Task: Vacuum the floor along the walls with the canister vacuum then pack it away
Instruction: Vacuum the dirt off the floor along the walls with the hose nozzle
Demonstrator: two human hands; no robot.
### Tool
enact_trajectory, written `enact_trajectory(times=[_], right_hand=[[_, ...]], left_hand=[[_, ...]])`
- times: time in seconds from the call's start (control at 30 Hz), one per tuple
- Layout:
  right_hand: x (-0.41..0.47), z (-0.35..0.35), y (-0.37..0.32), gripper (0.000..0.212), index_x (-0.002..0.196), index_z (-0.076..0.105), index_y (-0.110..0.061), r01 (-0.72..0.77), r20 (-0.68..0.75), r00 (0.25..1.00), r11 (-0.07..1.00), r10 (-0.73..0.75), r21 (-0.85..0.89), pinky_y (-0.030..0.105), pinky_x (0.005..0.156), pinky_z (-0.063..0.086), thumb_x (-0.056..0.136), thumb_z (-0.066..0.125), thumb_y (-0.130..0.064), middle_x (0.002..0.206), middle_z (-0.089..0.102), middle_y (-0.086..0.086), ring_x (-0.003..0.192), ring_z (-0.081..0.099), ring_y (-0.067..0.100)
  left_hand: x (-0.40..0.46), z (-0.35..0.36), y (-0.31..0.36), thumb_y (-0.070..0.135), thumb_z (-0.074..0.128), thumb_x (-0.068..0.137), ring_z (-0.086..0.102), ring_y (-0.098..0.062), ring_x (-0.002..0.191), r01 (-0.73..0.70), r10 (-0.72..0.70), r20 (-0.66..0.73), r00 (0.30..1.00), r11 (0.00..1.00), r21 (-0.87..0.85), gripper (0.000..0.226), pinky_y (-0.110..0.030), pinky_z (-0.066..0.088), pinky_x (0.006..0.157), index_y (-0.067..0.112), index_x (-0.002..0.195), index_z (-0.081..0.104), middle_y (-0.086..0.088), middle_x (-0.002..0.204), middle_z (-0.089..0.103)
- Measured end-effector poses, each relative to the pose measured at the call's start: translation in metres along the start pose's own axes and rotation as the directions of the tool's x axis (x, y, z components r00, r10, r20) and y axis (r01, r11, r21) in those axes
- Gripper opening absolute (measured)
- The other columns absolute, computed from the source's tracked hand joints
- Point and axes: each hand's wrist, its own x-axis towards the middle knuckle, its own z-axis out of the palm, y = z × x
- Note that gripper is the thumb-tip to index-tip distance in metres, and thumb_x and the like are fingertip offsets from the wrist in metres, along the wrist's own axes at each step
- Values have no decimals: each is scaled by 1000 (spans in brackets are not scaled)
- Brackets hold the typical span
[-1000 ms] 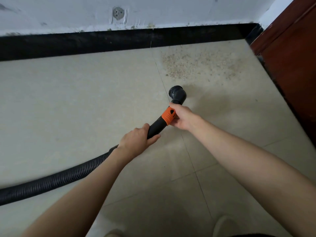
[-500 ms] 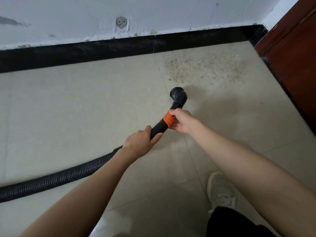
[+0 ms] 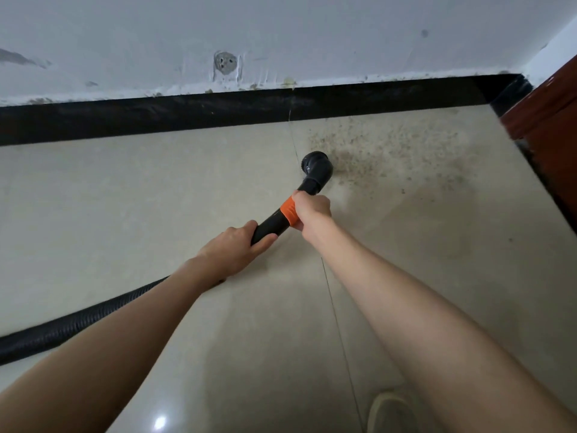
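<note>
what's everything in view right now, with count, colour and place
round vacuum nozzle: 1, black, at the left edge of the dirt
orange collar: 1, on the wand
ribbed hose: 1, black, runs off left
gritty dirt patch: 1, brownish, near the corner
tiled floor: cream
skirting board: black, along the white wall
wooden door: reddish brown, right
shoe: 1, pale, bottom
left hand: grips the wand
right hand: grips at the collar
</note>
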Motion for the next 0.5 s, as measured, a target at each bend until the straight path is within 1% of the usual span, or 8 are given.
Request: enact_trajectory(times=[0.17,0.23,0.3,0.33,0.43,0.5], right_hand=[[27,9,-28,34,121,55,-1,23,70,997,1000,-23,5,40,82,57,91,62,-16,117,63,17,99,63,30],[36,13,-34,36,123,55,-1,28,107,994,1000,-28,1,38,80,58,92,63,-17,110,64,15,85,62,25],[44,17,-38,36,123,54,-2,40,120,992,999,-38,-12,38,83,57,92,62,-19,94,62,9,73,57,20],[48,18,-41,36,123,54,-2,48,119,992,999,-46,-19,39,85,57,93,62,-20,94,62,9,74,57,19],[57,19,-54,38,125,54,-2,69,124,990,997,-63,-45,41,90,56,93,61,-23,112,64,14,85,59,24],[63,17,-65,41,127,53,-2,75,141,988,997,-70,-35,42,91,55,93,62,-23,118,63,16,97,62,27]], left_hand=[[32,-11,0,58,38,92,51,-23,65,45,-47,-57,997,998,-38,39,-34,35,56,19,85,42,-3,71,52],[40,-8,-1,58,39,92,53,-23,65,72,-78,-83,994,995,-65,37,-33,35,56,23,81,41,-3,71,52],[48,-9,-1,58,39,91,53,-21,63,88,-96,-100,990,993,-82,35,-32,36,54,26,76,38,-3,70,53],[52,-11,0,59,39,91,52,-19,62,92,-100,-104,989,992,-82,36,-31,36,53,26,76,38,-3,69,53],[68,-22,6,59,39,91,54,-20,60,92,-100,-109,989,993,-78,38,-32,40,54,23,82,43,-3,69,54],[78,-28,12,59,39,91,55,-19,59,89,-99,-118,988,992,-88,37,-32,43,55,22,83,44,-4,70,55]])
